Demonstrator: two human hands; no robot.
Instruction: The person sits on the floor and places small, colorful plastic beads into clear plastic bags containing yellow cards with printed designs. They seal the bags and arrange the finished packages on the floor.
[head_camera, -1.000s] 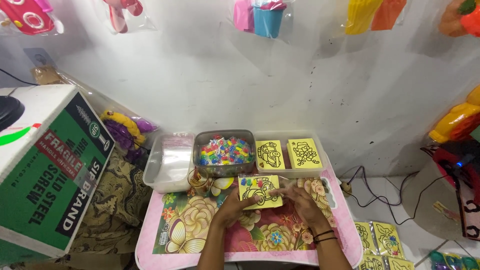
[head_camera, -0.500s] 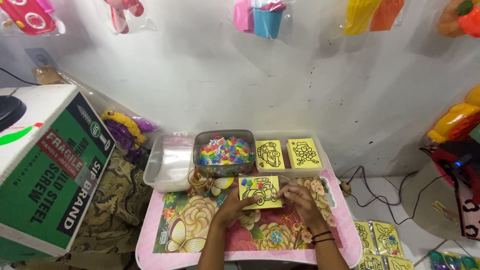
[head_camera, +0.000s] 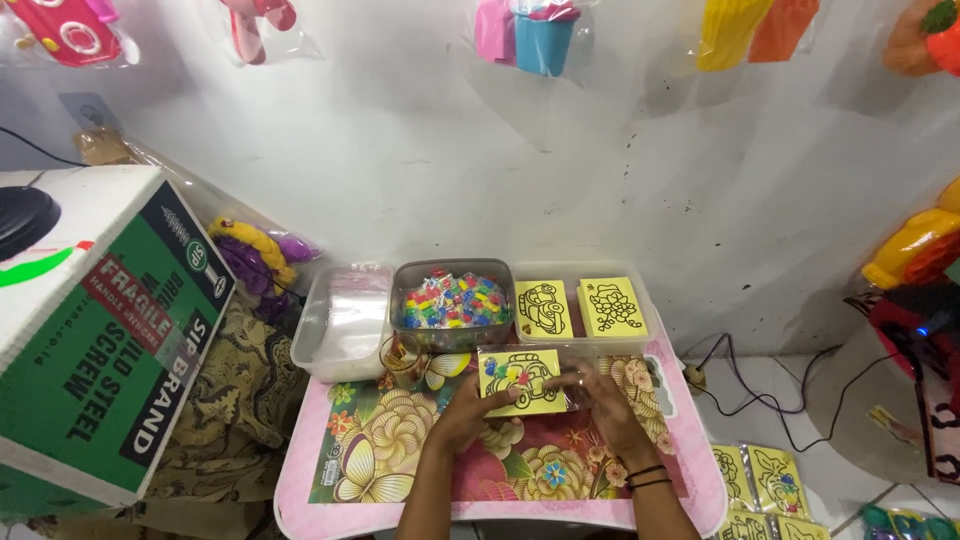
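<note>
Here your left hand (head_camera: 462, 412) and right hand (head_camera: 605, 398) both grasp the yellow card (head_camera: 520, 381), at its nine and three o'clock edges, flat above the pink floral table (head_camera: 400, 470). Nothing has shifted since a second ago. The card bears a black car outline with coloured dots. At twelve o'clock sits the bead tub (head_camera: 453, 301).
</note>
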